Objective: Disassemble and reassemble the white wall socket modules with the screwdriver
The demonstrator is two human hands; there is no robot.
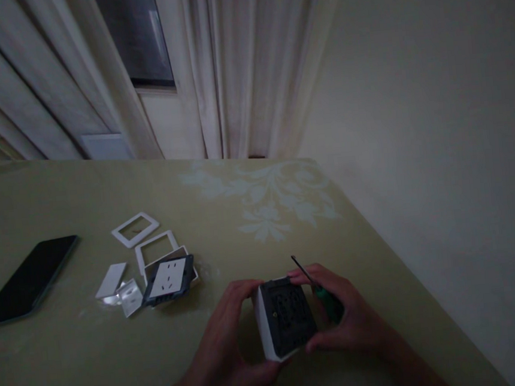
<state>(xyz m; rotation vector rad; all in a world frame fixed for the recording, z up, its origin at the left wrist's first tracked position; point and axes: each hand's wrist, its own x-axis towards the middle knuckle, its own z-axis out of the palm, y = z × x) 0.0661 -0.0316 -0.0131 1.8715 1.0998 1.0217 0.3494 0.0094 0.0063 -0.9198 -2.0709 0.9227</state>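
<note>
Between my hands, above the table's near part, is a boxy wall socket unit (290, 313) with a dark back plate and a white side. My left hand (228, 343) grips its left side, fingers at the top corner and thumb under the bottom edge. My right hand (347, 323) steadies the right side with fingertips and thumb. Tucked in that same palm is a screwdriver (327, 298) with a green handle, its thin shaft pointing up and left. Farther left lies a socket module (169, 277) with a white face and dark frame, partly on a white frame.
Two white frames (129, 241) (139, 257) lie behind the module. White pieces, one a flat plate (112, 280) and one a small square (130, 297), are beside it. A dark tablet (28, 282) rests at far left. The table (224, 220) meets a wall (437, 141) on the right; curtains (250, 61) hang behind.
</note>
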